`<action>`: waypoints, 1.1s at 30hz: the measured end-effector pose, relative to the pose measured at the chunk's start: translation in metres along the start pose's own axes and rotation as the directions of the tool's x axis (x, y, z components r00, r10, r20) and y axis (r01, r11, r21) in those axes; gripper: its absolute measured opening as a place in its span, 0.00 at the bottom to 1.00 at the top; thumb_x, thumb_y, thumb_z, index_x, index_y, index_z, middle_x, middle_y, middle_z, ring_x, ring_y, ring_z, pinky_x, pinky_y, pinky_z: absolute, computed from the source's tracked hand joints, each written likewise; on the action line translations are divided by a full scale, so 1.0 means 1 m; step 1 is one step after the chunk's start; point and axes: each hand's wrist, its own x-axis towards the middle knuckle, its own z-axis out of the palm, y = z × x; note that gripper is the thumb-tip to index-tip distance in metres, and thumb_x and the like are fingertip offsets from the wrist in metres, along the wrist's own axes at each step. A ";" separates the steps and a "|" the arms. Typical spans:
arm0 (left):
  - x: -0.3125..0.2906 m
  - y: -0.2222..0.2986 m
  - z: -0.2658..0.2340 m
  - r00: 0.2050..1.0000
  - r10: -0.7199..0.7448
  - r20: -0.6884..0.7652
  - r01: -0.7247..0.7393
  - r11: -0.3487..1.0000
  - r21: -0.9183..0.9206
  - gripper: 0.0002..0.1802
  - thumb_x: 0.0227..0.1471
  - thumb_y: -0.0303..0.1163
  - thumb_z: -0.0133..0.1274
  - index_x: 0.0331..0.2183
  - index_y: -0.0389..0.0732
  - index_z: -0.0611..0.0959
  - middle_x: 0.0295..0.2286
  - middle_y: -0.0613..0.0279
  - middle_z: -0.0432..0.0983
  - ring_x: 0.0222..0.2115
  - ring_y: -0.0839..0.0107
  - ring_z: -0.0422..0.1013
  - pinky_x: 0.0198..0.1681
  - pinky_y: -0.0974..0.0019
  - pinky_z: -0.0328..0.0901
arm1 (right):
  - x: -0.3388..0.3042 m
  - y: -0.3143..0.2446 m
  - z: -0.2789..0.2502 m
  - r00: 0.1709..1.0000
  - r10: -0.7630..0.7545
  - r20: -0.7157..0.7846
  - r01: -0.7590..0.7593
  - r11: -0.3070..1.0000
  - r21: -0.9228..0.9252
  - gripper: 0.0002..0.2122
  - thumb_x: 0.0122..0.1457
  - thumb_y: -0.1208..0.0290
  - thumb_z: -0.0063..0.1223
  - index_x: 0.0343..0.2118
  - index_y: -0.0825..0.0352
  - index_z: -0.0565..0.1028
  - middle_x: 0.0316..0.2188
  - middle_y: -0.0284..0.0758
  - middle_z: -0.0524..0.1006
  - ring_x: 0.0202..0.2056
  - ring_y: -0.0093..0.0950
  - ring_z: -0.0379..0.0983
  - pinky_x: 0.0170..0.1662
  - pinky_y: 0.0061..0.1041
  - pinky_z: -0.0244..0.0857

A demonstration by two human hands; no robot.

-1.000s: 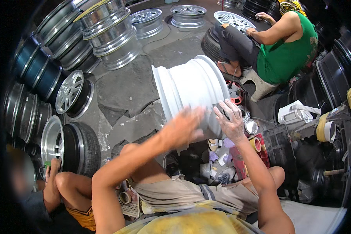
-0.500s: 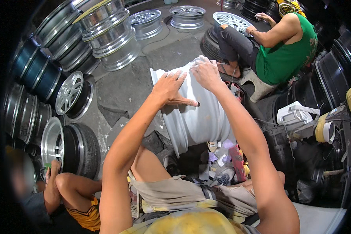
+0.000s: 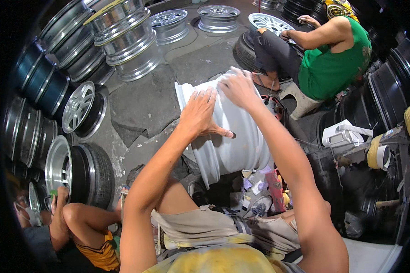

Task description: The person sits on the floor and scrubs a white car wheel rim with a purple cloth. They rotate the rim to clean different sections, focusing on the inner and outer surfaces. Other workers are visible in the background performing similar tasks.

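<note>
A white-painted wheel rim (image 3: 234, 141) stands on its edge on the concrete floor in front of my knees. My left hand (image 3: 200, 113) lies flat on the top of its barrel, fingers spread and thumb pointing right. My right hand (image 3: 238, 87) rests on the far upper edge of the same rim, fingers curled over it. Both forearms reach forward from the lower edge of the view. Neither hand holds a tool.
Stacks of bare metal rims (image 3: 127, 38) stand at the back left, more rims and a tyred wheel (image 3: 84, 175) on the left. A person in a green shirt (image 3: 332, 59) sits at the back right. Another person (image 3: 73, 227) crouches at lower left. Small cans and clutter (image 3: 264, 191) lie beside the rim.
Both hands have moved from the near edge of the white rim up over its top to the far side. The rim has turned a little.
</note>
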 end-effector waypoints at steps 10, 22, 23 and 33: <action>0.032 -0.039 -0.001 0.992 -0.059 0.114 0.065 0.997 -0.050 0.88 0.19 0.88 0.62 0.65 0.22 0.65 0.64 0.33 0.62 0.67 0.47 0.60 0.73 0.49 0.49 | -0.191 -0.025 -0.001 0.911 0.014 -0.412 -0.039 0.998 -0.053 0.12 0.61 0.68 0.61 0.47 0.56 0.86 0.55 0.26 0.80 0.65 0.34 0.68 0.64 0.42 0.58; 0.037 -0.023 -0.017 0.994 -0.034 0.107 0.045 0.994 -0.097 0.82 0.23 0.84 0.65 0.65 0.26 0.68 0.61 0.32 0.68 0.63 0.44 0.66 0.69 0.49 0.57 | -0.005 0.042 -0.004 0.983 0.182 -0.038 -0.179 0.982 0.054 0.16 0.69 0.58 0.50 0.44 0.61 0.86 0.63 0.34 0.73 0.69 0.43 0.58 0.67 0.50 0.56; 0.037 -0.026 -0.027 0.986 -0.057 0.156 0.077 0.989 -0.124 0.81 0.24 0.84 0.65 0.64 0.26 0.68 0.60 0.32 0.69 0.62 0.43 0.67 0.68 0.50 0.59 | -0.005 0.036 -0.009 0.978 0.208 0.000 -0.207 0.975 0.079 0.16 0.69 0.58 0.50 0.46 0.61 0.86 0.64 0.36 0.72 0.69 0.45 0.58 0.68 0.50 0.55; 0.079 -0.065 -0.017 0.975 -0.082 0.206 0.103 0.990 -0.093 0.65 0.48 0.83 0.48 0.60 0.28 0.75 0.55 0.35 0.76 0.56 0.43 0.73 0.61 0.48 0.67 | -0.328 -0.065 0.049 0.874 0.475 -0.104 -0.420 0.844 0.334 0.14 0.67 0.69 0.54 0.52 0.63 0.84 0.66 0.52 0.65 0.65 0.51 0.62 0.67 0.47 0.56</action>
